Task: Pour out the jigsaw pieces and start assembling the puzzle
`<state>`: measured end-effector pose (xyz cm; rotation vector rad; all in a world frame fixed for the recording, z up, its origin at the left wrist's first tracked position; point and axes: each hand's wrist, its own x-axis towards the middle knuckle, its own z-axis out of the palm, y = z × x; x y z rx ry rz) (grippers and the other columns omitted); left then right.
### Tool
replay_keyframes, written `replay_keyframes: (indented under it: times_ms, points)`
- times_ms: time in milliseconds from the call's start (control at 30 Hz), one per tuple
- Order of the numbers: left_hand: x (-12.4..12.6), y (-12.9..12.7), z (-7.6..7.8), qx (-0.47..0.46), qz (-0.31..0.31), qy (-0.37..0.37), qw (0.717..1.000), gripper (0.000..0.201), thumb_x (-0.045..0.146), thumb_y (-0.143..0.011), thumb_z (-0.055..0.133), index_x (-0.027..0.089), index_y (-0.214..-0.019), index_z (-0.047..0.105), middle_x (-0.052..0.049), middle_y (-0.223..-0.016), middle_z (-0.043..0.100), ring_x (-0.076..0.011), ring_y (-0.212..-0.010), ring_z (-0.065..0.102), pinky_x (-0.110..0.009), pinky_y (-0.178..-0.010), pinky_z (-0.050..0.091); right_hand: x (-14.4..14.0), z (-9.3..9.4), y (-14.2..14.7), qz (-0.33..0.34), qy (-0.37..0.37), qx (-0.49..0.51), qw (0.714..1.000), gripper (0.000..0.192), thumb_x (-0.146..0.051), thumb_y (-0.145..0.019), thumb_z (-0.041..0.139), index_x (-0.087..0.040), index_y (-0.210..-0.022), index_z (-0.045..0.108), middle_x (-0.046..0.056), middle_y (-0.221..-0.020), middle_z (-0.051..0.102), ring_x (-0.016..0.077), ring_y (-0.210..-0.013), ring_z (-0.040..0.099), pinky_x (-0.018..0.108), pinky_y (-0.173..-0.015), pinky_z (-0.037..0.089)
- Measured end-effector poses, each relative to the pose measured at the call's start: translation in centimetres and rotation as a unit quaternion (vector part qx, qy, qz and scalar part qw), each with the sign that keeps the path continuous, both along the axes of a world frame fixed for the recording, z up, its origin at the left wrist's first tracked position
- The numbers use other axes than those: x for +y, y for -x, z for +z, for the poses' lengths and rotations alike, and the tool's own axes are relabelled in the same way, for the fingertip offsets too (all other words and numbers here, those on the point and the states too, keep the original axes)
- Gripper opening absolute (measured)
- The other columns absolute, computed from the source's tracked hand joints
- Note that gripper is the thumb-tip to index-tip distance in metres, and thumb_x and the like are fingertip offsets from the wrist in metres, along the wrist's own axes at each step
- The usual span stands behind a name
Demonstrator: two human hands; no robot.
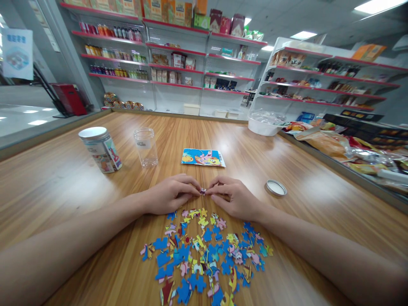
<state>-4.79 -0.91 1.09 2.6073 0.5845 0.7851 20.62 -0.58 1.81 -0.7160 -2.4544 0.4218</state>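
Head view: left hand (170,193) and right hand (236,196), fingertips pinched closed, share one puzzle piece (202,191)

No text is legible; lettering on the white sign (17,54), lidded jar (99,154) and clear jar (147,154) is blurred.

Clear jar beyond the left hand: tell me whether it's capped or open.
Open: the clear jar stands uncapped at the top, and a loose lid lies on the table.

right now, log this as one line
left hand: at small piece; right hand: at same piece; puzzle pieces: loose; picture card: flat
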Motion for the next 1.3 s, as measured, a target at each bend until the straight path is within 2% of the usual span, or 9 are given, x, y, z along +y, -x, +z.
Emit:
replay_keyframes:
  times_ms: [133,233,567,767,867,967,1300]
  points:
    - [0.07,-0.07,0.01,-0.001,0.004,-0.007,1.000,0.028,0.011,-0.094,0.049,0.015,-0.113,0.069,-0.012,-0.112,0.067,-0.0203,-0.105,0.063,-0.038,-0.094,0.053,0.21,-0.32,0.02,-0.057,0.013,-0.003,0.998,0.024,-0.021,-0.088,0.064,-0.017,-0.109,0.073,0.007,-0.095,0.066,0.0165,-0.082,0.062,0.032,-0.075,0.052]
    - [0.08,-0.03,-0.07,0.006,0.003,-0.010,1.000,0.029,0.011,-0.094,0.049,0.015,-0.115,0.068,-0.012,-0.113,0.066,-0.0206,-0.106,0.062,-0.038,-0.094,0.053,0.44,-0.55,0.10,-0.083,0.031,-0.007,0.996,0.020,-0.026,-0.088,0.066,-0.019,-0.105,0.075,0.006,-0.091,0.065,0.0156,-0.080,0.061,0.031,-0.073,0.051]
    - [0.01,-0.12,-0.11,0.038,-0.009,-0.024,0.999,0.030,0.013,-0.094,0.051,0.016,-0.120,0.067,-0.011,-0.115,0.065,-0.0210,-0.107,0.061,-0.038,-0.095,0.051,0.38,-0.38,0.39,-0.100,0.073,0.017,0.992,0.008,-0.021,-0.086,0.070,-0.019,-0.085,0.078,0.001,-0.074,0.059,0.0112,-0.067,0.056,0.025,-0.060,0.042]
    - [0.02,-0.11,-0.04,0.037,-0.011,-0.024,0.999,0.030,0.013,-0.094,0.051,0.016,-0.120,0.067,-0.012,-0.116,0.065,-0.0213,-0.107,0.061,-0.038,-0.095,0.051,0.29,-0.06,0.41,-0.106,0.076,0.006,0.991,0.014,-0.020,-0.085,0.069,-0.016,-0.072,0.072,0.000,-0.069,0.058,0.0097,-0.062,0.053,0.024,-0.057,0.038]
    - [0.06,-0.11,-0.04,0.034,-0.015,-0.023,0.999,0.031,0.013,-0.095,0.050,0.016,-0.121,0.066,-0.012,-0.116,0.065,-0.0213,-0.108,0.061,-0.039,-0.095,0.051,0.29,-0.21,0.35,-0.112,0.088,0.004,0.990,0.008,-0.024,-0.085,0.070,-0.017,-0.085,0.074,0.000,-0.073,0.061,0.0103,-0.064,0.055,0.024,-0.058,0.041]
    - [0.08,-0.13,-0.09,0.030,-0.016,-0.023,0.999,0.031,0.013,-0.095,0.049,0.016,-0.121,0.066,-0.013,-0.116,0.065,-0.0214,-0.108,0.061,-0.039,-0.094,0.051,0.34,-0.41,0.37,-0.107,0.087,0.000,0.990,0.017,-0.028,-0.084,0.072,-0.019,-0.097,0.075,0.001,-0.078,0.063,0.0116,-0.069,0.058,0.025,-0.063,0.045]
    - [-0.12,-0.15,0.14,0.015,-0.018,-0.021,1.000,0.033,0.011,-0.094,0.049,0.018,-0.122,0.065,-0.013,-0.116,0.064,-0.0208,-0.107,0.062,-0.038,-0.093,0.053,0.33,-0.25,0.41,-0.091,0.110,0.009,0.990,0.009,-0.023,-0.086,0.068,-0.019,-0.092,0.073,0.002,-0.081,0.064,0.0116,-0.070,0.058,0.025,-0.063,0.046]
